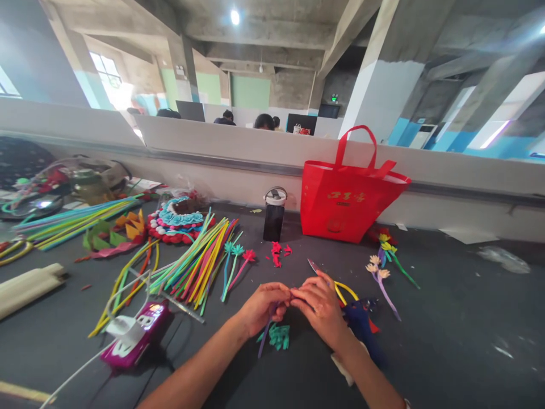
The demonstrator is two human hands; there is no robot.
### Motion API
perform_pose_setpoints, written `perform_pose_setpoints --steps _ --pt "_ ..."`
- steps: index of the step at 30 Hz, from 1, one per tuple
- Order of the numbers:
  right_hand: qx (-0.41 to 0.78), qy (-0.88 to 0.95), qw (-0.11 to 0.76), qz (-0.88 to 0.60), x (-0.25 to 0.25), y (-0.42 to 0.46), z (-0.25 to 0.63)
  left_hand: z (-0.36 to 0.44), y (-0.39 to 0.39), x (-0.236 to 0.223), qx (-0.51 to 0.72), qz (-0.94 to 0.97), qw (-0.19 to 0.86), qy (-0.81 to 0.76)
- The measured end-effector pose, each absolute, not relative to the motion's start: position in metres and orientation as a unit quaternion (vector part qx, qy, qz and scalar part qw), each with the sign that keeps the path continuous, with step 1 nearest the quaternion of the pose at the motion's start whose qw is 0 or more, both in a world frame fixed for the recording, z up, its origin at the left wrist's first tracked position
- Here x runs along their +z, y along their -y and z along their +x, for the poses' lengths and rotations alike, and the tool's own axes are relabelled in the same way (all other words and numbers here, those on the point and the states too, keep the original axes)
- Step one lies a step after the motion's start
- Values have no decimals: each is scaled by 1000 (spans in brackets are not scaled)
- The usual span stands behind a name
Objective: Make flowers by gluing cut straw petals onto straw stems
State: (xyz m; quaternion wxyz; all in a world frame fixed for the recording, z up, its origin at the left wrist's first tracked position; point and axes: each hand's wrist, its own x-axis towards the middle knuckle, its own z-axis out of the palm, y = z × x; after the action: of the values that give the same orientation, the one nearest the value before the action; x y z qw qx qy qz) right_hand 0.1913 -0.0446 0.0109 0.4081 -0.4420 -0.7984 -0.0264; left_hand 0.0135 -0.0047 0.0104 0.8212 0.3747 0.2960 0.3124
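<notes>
My left hand (269,307) is closed in a pinch on a purple pipe cleaner (264,339), whose free end hangs down below the fingers. My right hand (318,304) meets it at the fingertips, also pinched; whatever lies between those fingers is too small to make out. Beneath the hands is a small pile of teal pipe-cleaner pieces (280,336). Scissors lie partly hidden behind my right hand, with a pointed blade (314,266) and a yellow handle (348,289) showing. Red pipe-cleaner pieces (276,253) are scattered beyond the hands.
Bundled pipe cleaners (204,261), teal and red flowers (238,250) and a purple power strip (138,335) are left. A bottle (273,218) and red bag (349,199) stand behind. More flowers (383,272) and dark blue cloth (361,324) lie right. A partition (221,136) borders the table.
</notes>
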Motion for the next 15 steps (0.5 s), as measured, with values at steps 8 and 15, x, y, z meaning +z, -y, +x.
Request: perform_pose_setpoints --steps 8,15 --pt "-48 801 399 -443 10 48 194 20 11 12 332 470 743 -341" --pt "-53 807 384 -445 3 46 192 21 11 10 305 538 683 -389"
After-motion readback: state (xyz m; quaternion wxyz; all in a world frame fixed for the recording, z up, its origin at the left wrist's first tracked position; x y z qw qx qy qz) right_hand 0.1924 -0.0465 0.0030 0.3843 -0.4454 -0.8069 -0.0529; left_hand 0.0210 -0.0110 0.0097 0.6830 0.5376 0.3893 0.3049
